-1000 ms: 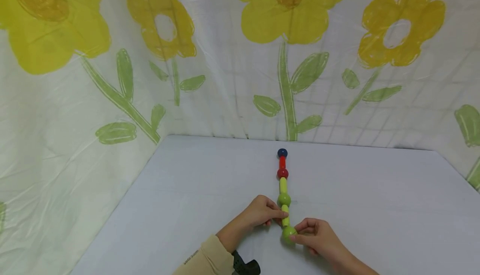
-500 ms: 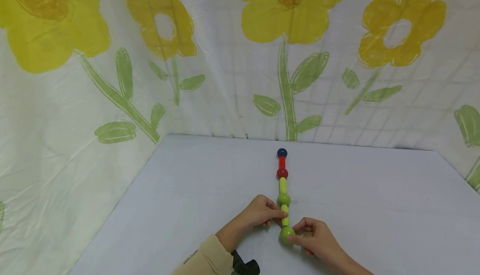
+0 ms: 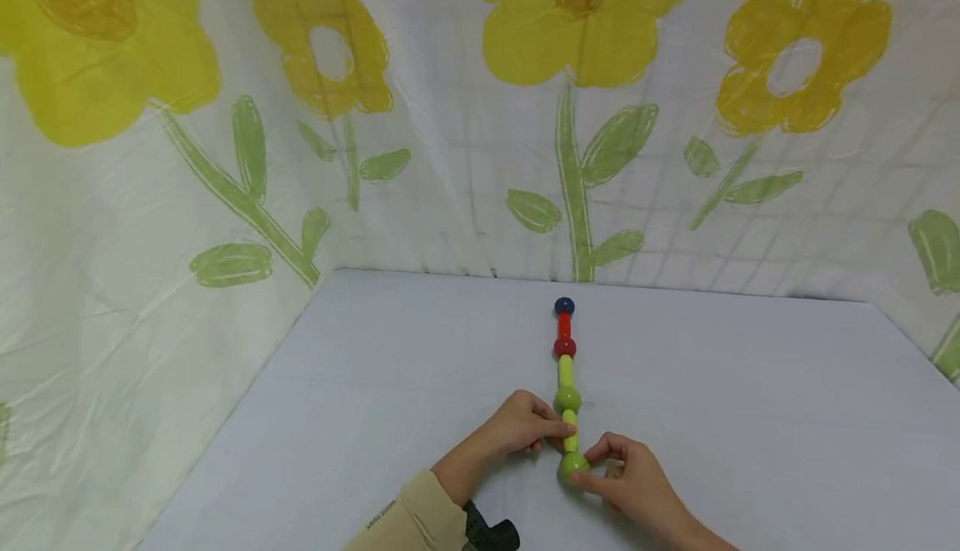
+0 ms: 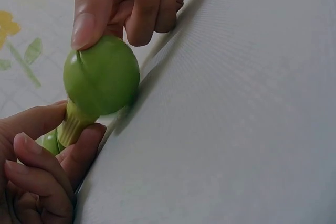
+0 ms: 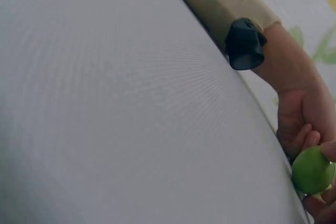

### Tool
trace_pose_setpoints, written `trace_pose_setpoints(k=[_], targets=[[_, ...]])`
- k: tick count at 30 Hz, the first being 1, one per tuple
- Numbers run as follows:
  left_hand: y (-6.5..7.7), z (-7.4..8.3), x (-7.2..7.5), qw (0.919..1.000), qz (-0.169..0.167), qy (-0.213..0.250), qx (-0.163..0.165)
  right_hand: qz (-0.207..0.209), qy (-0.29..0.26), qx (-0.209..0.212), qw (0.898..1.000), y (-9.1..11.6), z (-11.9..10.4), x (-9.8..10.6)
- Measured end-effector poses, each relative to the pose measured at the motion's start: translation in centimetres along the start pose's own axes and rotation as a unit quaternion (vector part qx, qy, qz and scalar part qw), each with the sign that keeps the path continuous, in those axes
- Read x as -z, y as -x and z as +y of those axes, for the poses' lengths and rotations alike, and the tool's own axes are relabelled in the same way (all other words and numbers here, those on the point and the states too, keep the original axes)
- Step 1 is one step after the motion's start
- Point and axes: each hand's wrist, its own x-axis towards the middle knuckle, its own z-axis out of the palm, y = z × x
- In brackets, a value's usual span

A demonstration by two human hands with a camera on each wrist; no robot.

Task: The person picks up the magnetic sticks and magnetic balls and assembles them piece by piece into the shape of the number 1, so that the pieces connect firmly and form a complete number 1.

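A straight chain of balls and rods lies on the white table, running away from me. From the far end come a blue ball point(image 3: 565, 307), a red rod point(image 3: 564, 325), a red ball point(image 3: 565, 348), a yellow-green rod point(image 3: 566, 371) and a green ball point(image 3: 567, 399). My left hand point(image 3: 522, 423) pinches the nearer yellow-green rod point(image 3: 571, 441) between thumb and fingers. At the near end, my right hand point(image 3: 636, 478) grips the larger green ball point(image 4: 102, 77) by thumb and fingertips. In the left wrist view this ball meets the ridged end of the rod point(image 4: 76, 124).
The white table point(image 3: 750, 393) spreads around the chain. Behind it hangs a white curtain point(image 3: 450, 159) printed with yellow flowers. A dark wrist camera point(image 3: 495, 533) sits under the beige left sleeve point(image 3: 416, 518).
My right hand has shifted slightly left and away from me with the near green ball, bringing it closer in line with the chain. The left hand has stayed put on the rod.
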Motion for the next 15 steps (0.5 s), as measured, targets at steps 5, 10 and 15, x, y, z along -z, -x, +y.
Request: trace_pose_setpoints(k=[5, 10, 15], targets=[[-0.07, -0.08, 0.01, 0.9999, -0.004, -0.014, -0.002, 0.009, 0.021, 0.032, 0.999, 0.24, -0.15, -0.22], [-0.22, -0.21, 0.01, 0.9999, -0.004, -0.011, -0.003, 0.012, 0.035, 0.043, 0.998, 0.14, -0.05, -0.27], [-0.17, -0.18, 0.09, 0.9999, -0.005, -0.011, -0.002, 0.01, 0.032, 0.028, 0.999, 0.23, -0.14, -0.28]])
